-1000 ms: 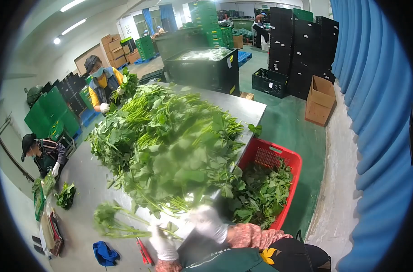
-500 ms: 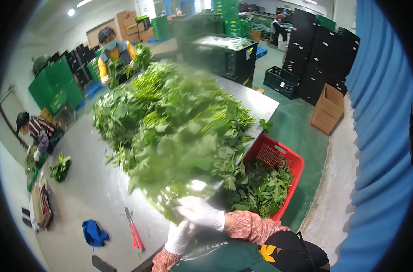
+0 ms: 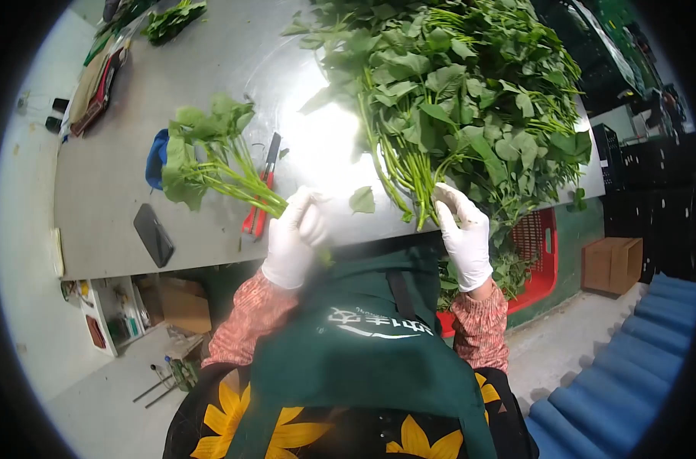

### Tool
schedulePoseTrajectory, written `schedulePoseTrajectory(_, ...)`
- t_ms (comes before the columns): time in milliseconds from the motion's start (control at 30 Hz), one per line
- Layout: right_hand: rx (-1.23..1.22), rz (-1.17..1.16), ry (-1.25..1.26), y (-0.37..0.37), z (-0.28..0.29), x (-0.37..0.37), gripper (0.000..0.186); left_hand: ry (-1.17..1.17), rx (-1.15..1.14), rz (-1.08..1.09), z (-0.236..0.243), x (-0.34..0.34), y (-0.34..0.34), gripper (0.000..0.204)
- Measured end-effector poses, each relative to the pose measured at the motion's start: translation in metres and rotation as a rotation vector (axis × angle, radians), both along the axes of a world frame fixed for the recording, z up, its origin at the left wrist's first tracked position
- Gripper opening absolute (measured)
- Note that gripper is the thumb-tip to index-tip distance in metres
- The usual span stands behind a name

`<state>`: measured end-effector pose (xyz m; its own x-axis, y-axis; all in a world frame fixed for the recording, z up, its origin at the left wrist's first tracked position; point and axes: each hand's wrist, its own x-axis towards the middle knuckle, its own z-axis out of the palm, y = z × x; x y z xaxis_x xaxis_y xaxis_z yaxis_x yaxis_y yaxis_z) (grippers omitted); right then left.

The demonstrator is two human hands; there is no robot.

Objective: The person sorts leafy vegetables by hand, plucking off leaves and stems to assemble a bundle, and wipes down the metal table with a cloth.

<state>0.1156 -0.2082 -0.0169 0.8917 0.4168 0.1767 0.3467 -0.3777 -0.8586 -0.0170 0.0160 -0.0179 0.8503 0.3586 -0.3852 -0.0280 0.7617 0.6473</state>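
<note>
Head view: left hand [image 3: 291, 241], gripping leafy bunch [image 3: 229, 174] slanting upper-left; right hand [image 3: 466, 241], half-spread, nearest down-pointing stems [image 3: 411, 176] of green heap [image 3: 478, 92], upper right.

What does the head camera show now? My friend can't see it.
A gloved left hand holds a few leafy stems; the gloved right hand is at a big leafy pile on a metal table. A knife lies there too, and a red crate stands beside the table.
</note>
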Motion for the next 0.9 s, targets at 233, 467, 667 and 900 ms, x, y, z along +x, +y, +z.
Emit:
schedulePoseTrajectory(233,-0.392,0.091,-0.387,0.053,-0.027,-0.019,0.019,0.025,-0.028,-0.043,-0.003,-0.004,-0.004,0.030)
schedulePoseTrajectory(467,-0.109,0.079,-0.091,0.071,-0.032,-0.011,0.013,0.064,0.030,0.003,0.000,-0.010,0.003,0.025)
schedulePoseTrajectory(667,0.018,0.185,-0.236,0.070,0.003,-0.041,0.014,0.087,0.057,0.041,0.007,0.006,-0.009,0.022)
schedulePoseTrajectory(900,-0.295,0.198,-0.545,0.063,0.011,-0.062,0.016,0.043,0.085,0.036,0.006,0.011,-0.014,0.016)
